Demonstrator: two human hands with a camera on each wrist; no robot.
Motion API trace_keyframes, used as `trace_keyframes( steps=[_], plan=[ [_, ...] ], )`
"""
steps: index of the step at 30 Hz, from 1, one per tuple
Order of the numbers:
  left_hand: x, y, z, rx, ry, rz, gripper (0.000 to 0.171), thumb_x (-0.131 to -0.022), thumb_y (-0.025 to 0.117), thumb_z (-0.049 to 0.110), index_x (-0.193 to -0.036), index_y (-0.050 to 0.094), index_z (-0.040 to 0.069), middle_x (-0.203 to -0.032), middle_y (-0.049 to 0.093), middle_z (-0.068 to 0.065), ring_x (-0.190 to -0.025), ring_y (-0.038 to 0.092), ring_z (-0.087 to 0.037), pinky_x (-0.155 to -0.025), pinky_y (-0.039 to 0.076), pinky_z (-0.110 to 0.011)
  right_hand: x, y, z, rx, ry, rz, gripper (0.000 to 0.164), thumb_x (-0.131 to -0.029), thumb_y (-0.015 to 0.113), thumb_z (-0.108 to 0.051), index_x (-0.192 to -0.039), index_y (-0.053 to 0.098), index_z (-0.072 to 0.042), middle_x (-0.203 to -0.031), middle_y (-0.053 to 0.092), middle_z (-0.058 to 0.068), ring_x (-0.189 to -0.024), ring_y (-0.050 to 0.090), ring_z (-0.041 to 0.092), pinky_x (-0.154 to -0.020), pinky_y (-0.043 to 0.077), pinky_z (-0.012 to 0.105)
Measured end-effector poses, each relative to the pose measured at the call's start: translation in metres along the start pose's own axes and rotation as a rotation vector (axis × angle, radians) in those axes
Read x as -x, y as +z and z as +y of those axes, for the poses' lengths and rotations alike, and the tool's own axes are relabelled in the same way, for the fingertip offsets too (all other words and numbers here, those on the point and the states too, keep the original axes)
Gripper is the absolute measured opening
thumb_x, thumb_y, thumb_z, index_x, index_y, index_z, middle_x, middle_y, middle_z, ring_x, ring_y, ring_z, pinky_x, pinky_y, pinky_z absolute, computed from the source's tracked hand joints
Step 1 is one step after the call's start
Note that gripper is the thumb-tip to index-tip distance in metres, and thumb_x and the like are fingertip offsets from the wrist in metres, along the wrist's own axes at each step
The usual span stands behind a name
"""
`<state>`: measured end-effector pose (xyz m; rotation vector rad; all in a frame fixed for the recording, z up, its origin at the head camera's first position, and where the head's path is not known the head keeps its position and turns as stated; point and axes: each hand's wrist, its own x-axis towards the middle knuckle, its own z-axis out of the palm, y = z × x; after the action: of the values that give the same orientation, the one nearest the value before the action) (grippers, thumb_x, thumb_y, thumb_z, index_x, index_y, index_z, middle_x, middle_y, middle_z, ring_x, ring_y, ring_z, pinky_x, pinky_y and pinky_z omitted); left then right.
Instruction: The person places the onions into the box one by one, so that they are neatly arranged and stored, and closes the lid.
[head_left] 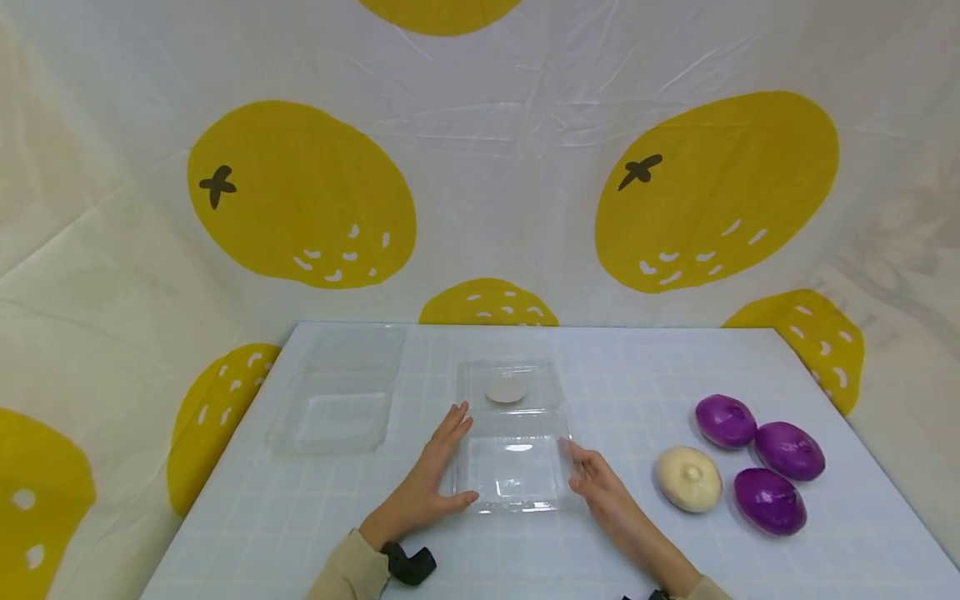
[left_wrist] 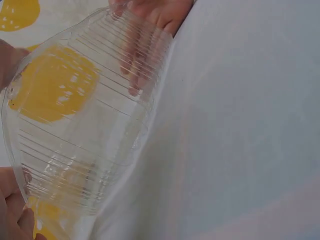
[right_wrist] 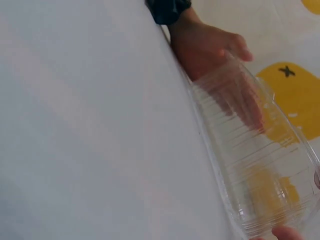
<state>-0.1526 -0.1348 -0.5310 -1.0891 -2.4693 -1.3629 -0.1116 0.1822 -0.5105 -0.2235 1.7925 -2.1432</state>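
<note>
Head view: open, hinged clear plastic box with thin rectangular walls [head_left: 517, 477] at mid tabletop [head_left: 285, 521], lid laid back, white oval sticker [head_left: 506, 390] on it. Left hand [head_left: 420, 490] at the box's left side, grip wide, thumb by the near corner; right hand [head_left: 611, 497] at the right edge, can't tell whether its grip pinches the rim. Second clear plastic box [head_left: 341, 423] far left; three glossy purple onions [head_left: 770, 502] and one round cream-coloured bulb [head_left: 689, 479] right. Left wrist view: ribbed wall, right-hand fingers showing through the plastic. Right wrist view: left-hand fingers long and straight behind the wall, thumb apart. Step looks like placing or steadying the box; next move probably calls for light, even side pressure, since the plastic seems flexible.
</note>
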Motion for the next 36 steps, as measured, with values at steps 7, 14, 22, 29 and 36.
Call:
trace_keyframes(
  steps=[7, 14, 22, 29, 36],
  plan=[
    [0.0, -0.003, 0.002, -0.008, -0.015, -0.052, 0.11, -0.077, 0.081, 0.05, -0.157, 0.021, 0.006, -0.167, 0.006, -0.009, -0.152, 0.002, -0.031, -0.119, 0.013, -0.056, 0.006, 0.003, 0.0, -0.002, -0.018, 0.023, 0.055, -0.101, 0.048, -0.005, -0.144, 0.019, 0.012, -0.162, 0.006, 0.026, -0.138, 0.025, -0.009, -0.105, 0.024, 0.006],
    [-0.004, -0.003, -0.001, -0.093, 0.1, -0.036, 0.104, -0.08, 0.076, 0.053, -0.155, 0.026, 0.0, -0.164, 0.014, -0.017, -0.151, 0.007, -0.037, -0.123, 0.006, -0.042, 0.004, -0.005, -0.007, 0.065, 0.036, 0.051, 0.055, -0.103, 0.049, -0.014, -0.147, 0.023, 0.005, -0.16, 0.019, 0.024, -0.145, 0.025, 0.017, -0.104, 0.031, 0.009],
    [-0.006, -0.001, 0.0, -0.165, 0.139, -0.038, 0.103, -0.081, 0.073, 0.057, -0.155, 0.028, 0.001, -0.163, 0.018, -0.019, -0.15, 0.011, -0.038, -0.123, 0.006, -0.045, 0.019, -0.014, -0.039, 0.418, 0.121, 0.154, 0.052, -0.102, 0.055, -0.029, -0.145, 0.036, -0.005, -0.145, 0.048, 0.018, -0.134, 0.046, 0.031, -0.102, 0.04, 0.025],
    [-0.003, -0.001, 0.0, -0.188, 0.158, -0.015, 0.103, -0.08, 0.075, 0.055, -0.155, 0.028, 0.002, -0.162, 0.02, -0.02, -0.15, 0.013, -0.04, -0.123, 0.004, -0.04, 0.043, -0.027, -0.07, 0.766, -0.054, -0.048, 0.043, -0.103, 0.055, -0.026, -0.14, 0.045, -0.006, -0.139, 0.052, 0.02, -0.126, 0.052, 0.041, -0.1, 0.049, 0.031],
    [-0.003, 0.0, 0.0, -0.171, 0.166, -0.003, 0.101, -0.081, 0.073, 0.055, -0.155, 0.029, 0.002, -0.162, 0.02, -0.02, -0.149, 0.013, -0.04, -0.123, 0.003, -0.039, 0.055, -0.048, -0.097, 0.877, -0.186, -0.105, 0.039, -0.101, 0.058, -0.023, -0.14, 0.05, -0.024, -0.137, 0.057, 0.0, -0.126, 0.054, 0.014, -0.1, 0.049, 0.027]
  ],
)
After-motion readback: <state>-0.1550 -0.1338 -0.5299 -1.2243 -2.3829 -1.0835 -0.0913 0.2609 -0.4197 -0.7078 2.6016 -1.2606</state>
